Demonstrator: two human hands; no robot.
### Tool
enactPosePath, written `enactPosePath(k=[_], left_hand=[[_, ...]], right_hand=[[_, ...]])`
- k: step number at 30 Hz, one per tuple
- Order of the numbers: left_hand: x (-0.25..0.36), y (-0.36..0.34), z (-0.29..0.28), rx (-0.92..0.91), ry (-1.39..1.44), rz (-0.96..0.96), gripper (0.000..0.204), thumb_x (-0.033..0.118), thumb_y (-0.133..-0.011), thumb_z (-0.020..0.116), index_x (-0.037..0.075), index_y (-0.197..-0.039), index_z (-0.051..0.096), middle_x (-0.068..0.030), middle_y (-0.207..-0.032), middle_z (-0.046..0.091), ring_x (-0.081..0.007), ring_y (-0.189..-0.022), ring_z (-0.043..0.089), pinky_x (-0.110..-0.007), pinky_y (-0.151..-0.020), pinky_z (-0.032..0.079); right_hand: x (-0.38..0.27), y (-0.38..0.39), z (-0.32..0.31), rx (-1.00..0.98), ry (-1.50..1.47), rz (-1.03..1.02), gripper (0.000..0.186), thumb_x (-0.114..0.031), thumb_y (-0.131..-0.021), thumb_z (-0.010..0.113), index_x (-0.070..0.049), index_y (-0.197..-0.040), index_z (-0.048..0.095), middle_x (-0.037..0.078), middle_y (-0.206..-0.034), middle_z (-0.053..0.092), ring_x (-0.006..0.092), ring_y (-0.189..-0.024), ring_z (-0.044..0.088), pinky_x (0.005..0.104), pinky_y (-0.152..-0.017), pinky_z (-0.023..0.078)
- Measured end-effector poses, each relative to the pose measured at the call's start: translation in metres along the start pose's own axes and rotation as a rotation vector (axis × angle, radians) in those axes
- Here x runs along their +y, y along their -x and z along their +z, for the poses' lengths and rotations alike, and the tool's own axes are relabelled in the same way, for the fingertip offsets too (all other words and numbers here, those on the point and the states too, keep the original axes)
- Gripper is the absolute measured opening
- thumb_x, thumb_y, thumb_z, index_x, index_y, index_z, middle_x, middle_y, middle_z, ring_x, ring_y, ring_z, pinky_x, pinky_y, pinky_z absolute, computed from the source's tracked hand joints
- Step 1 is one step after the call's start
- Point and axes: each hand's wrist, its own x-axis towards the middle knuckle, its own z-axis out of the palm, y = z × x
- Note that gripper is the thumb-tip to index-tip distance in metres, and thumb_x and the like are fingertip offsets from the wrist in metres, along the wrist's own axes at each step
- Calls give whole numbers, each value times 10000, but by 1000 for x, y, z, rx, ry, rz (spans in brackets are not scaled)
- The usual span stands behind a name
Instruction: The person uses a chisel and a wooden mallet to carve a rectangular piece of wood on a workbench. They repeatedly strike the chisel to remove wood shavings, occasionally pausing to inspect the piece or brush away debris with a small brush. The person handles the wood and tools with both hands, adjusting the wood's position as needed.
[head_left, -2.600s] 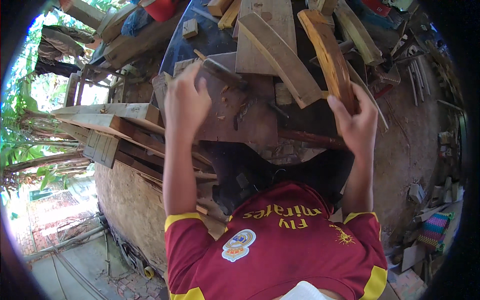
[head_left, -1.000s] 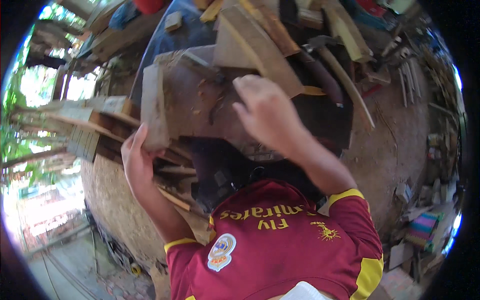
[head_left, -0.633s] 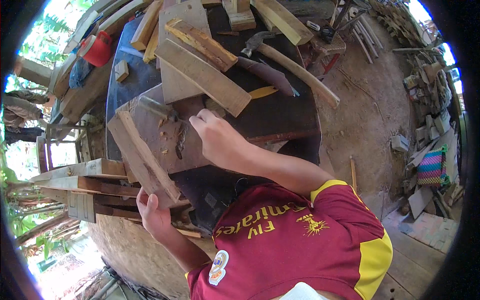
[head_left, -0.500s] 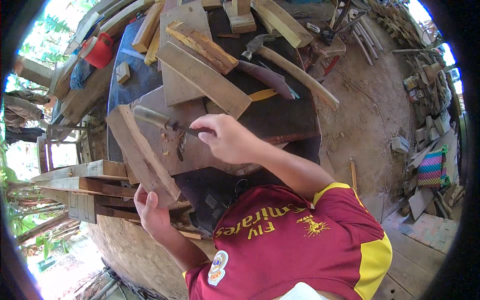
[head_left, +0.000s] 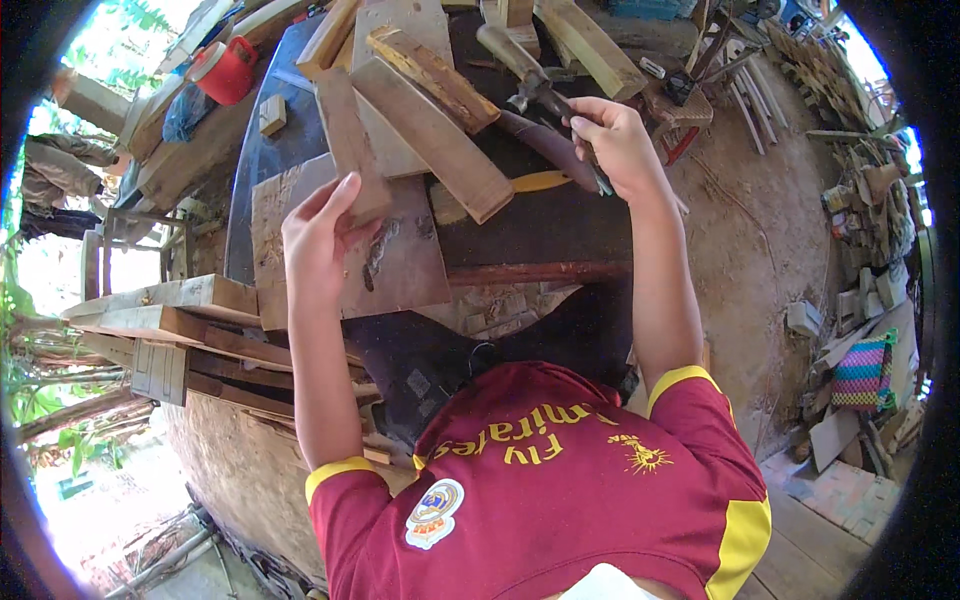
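My left hand (head_left: 320,220) has its fingers round the lower end of a narrow wooden board (head_left: 345,130), which leans away over the bench's pile. My right hand (head_left: 610,145) grips the dark shaft of a tool with a pale cylindrical end (head_left: 505,52), raised above the right part of the bench. A hammer lies behind it, mostly hidden. A wooden block (head_left: 430,140) and a rough-edged orange piece (head_left: 430,75) lie between my hands. Below my left hand is a brown board (head_left: 400,270) with dark marks. A brown sheath-like item (head_left: 540,145) with a yellow handle beside it lies near my right hand.
The dark bench (head_left: 255,130) carries several offcuts (head_left: 590,60). A red jug (head_left: 222,72) and blue plastic (head_left: 185,115) are at back left. Stacked beams (head_left: 170,300) jut out at left. Scrap wood and a woven bag (head_left: 863,370) line the dirt floor's right side.
My left hand has lifted the board forward and right onto the pile. My right hand has carried the cylindrical tool up and right, from the middle board to above the hammer.
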Motion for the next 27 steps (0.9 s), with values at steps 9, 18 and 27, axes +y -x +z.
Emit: enactPosePath(k=[9,18,27], left_hand=[[18,-34,28,74,-694,53,456,421,-760,767,-5,-919,724,-41,-727,656,-102,-599,619,-240,-527,484],[3,-17,13,27,-782,203,449,429,-849,679,-7,-950,714,-38,-733,668,-95,-613,620,-223,-557,473],[-2,9,5,36,-607,291,339,250,-874,687,-60,-1011,675,-68,-821,687,-90,-687,627,-230,-618,517]], right_hand=[[18,-8,0,363,701,-480,219,-27,-820,617,0,-1034,656,117,-938,670,258,-821,635,332,-783,488],[24,65,37,-126,801,-642,345,-29,-766,646,12,-1105,592,167,-1108,577,333,-1076,529,396,-902,439],[23,90,40,-228,955,-530,220,-110,-842,575,-10,-1038,587,143,-957,568,316,-917,571,402,-804,472]])
